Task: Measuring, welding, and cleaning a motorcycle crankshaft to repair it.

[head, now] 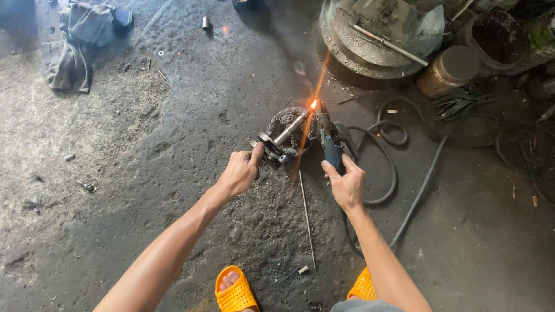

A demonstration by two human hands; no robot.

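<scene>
Person welding a metal shaft part on a workshop floor.
Left hand (240, 171) grips the flanged metal shaft (280, 140); right hand (345, 184), just right of the shaft, clasps a blue-handled electrode holder (330, 138), sparking at the shaft's tip.

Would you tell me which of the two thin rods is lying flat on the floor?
The long thin rod on the concrete between the two arms, just below the right hand. The other rod rests up on the round metal block, top right.

- Rough grey concrete floor (173, 144), dusty and stained.
- Crumpled grey cloth (72, 43) at the far left.
- Thin metal rod (307, 216) near the feet.
- Black cable (387, 167) looping right.
- Scattered bolts (85, 185).
</scene>
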